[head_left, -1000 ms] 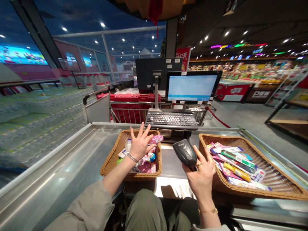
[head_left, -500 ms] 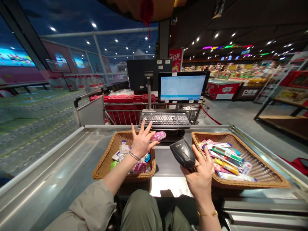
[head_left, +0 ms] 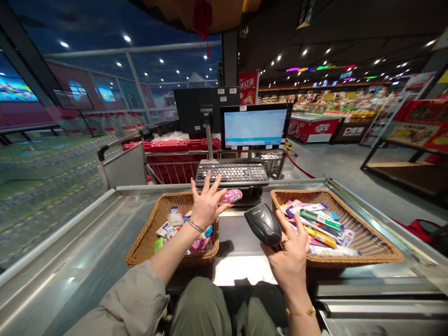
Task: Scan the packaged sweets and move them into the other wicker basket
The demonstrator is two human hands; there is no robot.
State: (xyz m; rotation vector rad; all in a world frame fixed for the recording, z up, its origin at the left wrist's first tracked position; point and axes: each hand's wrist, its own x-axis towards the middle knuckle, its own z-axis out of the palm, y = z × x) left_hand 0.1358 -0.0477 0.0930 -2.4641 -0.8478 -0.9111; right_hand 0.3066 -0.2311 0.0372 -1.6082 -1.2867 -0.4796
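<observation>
Behind the steel checkout counter [head_left: 70, 238], what did our right hand [head_left: 289, 252] have?

A black handheld barcode scanner [head_left: 262, 225]; our fingers curled around its lower end, and its head tipped up, over the bare steel between the baskets; we could not tell how hard the thumb pressed, since the scanner hid it.

Was that a good hold?

We judged so; our fingers stayed off the head, leaving it free to aim.

And our left hand [head_left: 207, 205]?

Spread wide and empty, above the left wicker basket [head_left: 150, 264]; a pink packet [head_left: 231, 196] lay just beside the fingers, and small packets filled the basket; slim colourful packets [head_left: 320, 224] lay in the right wicker basket [head_left: 353, 262].
</observation>
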